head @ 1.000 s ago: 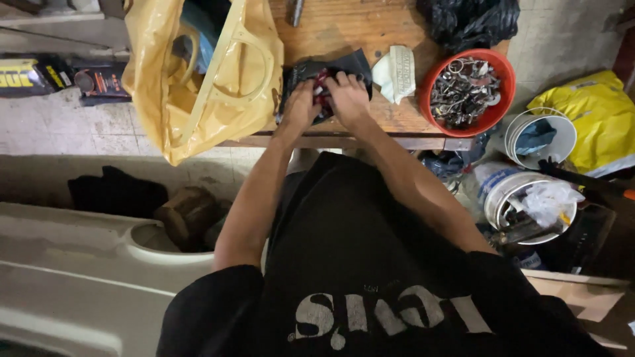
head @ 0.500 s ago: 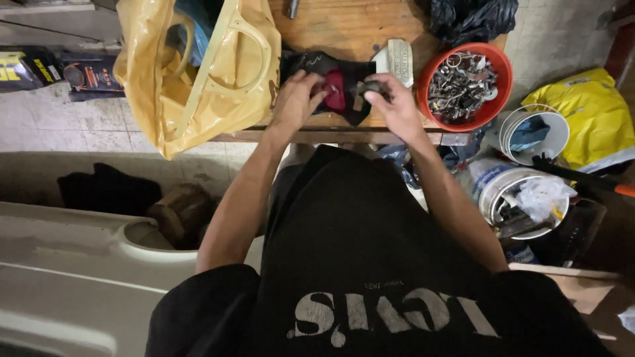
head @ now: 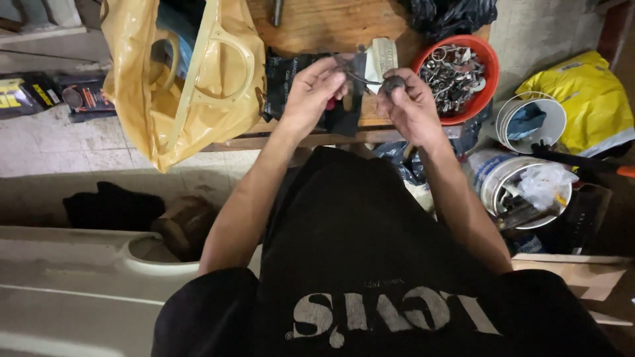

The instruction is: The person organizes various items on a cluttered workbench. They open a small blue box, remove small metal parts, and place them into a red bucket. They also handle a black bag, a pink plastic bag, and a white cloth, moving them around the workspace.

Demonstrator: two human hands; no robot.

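— Head view: both hands are up over the workbench's (head: 331, 26) front edge, left hand (head: 311, 96) gripping a dark pouch (head: 347, 99), right hand (head: 410, 106) pinching a small grey part (head: 393, 84).
— That part could slip, I'd say, and vanish among the buckets (head: 509, 182) below.

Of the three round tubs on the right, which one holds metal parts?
The red bowl on the wooden table, beside the right hand. Both white buckets stand lower.
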